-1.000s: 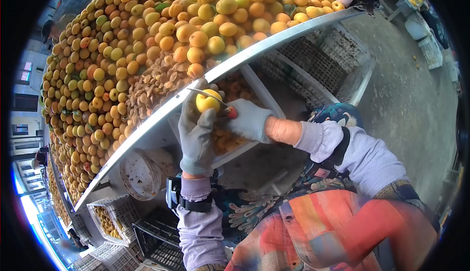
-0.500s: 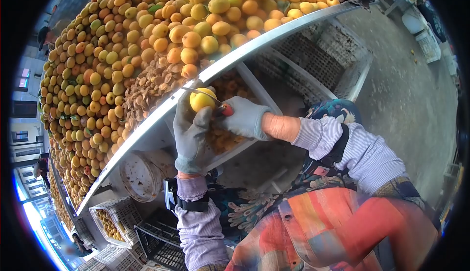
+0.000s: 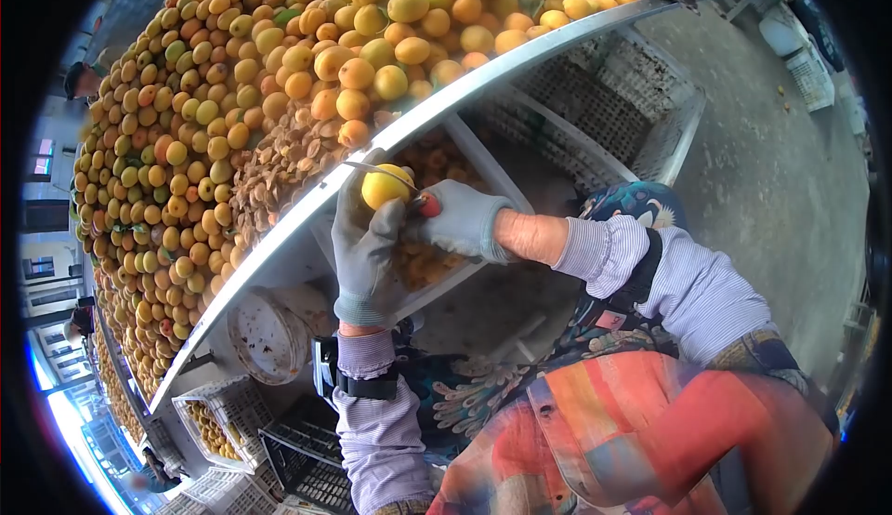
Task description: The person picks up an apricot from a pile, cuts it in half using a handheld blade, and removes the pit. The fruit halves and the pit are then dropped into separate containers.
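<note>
My left hand, in a grey glove, is closed round a yellow apricot near the metal table edge. In my gloved right hand is a knife with a red handle. Its thin blade lies across the upper side of the apricot, and my left thumb rests just below the fruit. Right beyond the hands, brown apricot pits lie heaped inside the table rim. Under my wrists a crate holds cut apricot pieces, partly hidden by the hands.
A large heap of apricots covers the table. White plastic crates stand beneath it at right. A round white bucket sits below the rim at left, near a crate of apricots and a black crate. People are partly visible at far left.
The knife blade and apricot have turned slightly in my hands, both still held. The view has shifted a little. At far left, a person's head shows more above the heap.
</note>
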{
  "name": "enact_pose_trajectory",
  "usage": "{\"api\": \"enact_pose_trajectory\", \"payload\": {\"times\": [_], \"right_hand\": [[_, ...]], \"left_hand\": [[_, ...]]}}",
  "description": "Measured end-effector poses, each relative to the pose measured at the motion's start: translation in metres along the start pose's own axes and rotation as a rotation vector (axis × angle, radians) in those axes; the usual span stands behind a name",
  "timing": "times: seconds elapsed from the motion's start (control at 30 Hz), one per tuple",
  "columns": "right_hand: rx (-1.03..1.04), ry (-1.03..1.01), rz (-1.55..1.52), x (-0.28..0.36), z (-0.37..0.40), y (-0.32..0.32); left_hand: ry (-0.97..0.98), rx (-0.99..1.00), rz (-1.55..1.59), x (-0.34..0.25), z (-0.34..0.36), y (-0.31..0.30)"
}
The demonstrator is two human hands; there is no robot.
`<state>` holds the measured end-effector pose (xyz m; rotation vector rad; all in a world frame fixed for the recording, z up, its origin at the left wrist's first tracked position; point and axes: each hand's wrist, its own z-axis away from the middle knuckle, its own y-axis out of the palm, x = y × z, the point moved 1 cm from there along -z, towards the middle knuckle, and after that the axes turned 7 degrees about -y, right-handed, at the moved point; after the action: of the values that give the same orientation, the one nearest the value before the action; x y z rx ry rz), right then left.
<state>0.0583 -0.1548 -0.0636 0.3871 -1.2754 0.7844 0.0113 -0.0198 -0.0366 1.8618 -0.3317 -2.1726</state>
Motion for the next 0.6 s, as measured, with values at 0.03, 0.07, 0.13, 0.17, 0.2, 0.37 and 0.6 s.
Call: {"api": "enact_pose_trajectory", "payload": {"times": [0.03,0.07,0.13,0.17,0.2,0.37,0.6], "right_hand": [[0.004,0.001,-0.002,-0.004,0.000,0.005],[-0.053,0.002,-0.038,-0.008,0.001,0.012],[-0.127,-0.009,-0.159,-0.025,0.000,0.024],[-0.131,-0.009,-0.159,-0.019,0.002,0.021],[-0.086,0.074,-0.127,-0.011,0.005,0.017],[0.033,0.162,0.018,0.008,0.006,-0.002],[-0.090,0.016,-0.107,-0.025,-0.003,0.022]], "left_hand": [[-0.002,-0.004,-0.001,0.003,0.002,0.001],[-0.023,-0.023,0.002,0.008,0.003,0.002],[-0.028,-0.084,0.000,0.028,0.001,0.001],[-0.028,-0.079,0.000,0.034,0.000,-0.001],[-0.029,-0.097,-0.023,0.037,-0.001,-0.004],[-0.043,-0.062,-0.106,0.009,0.000,-0.004],[0.006,-0.038,-0.028,0.028,0.000,-0.003]]}}
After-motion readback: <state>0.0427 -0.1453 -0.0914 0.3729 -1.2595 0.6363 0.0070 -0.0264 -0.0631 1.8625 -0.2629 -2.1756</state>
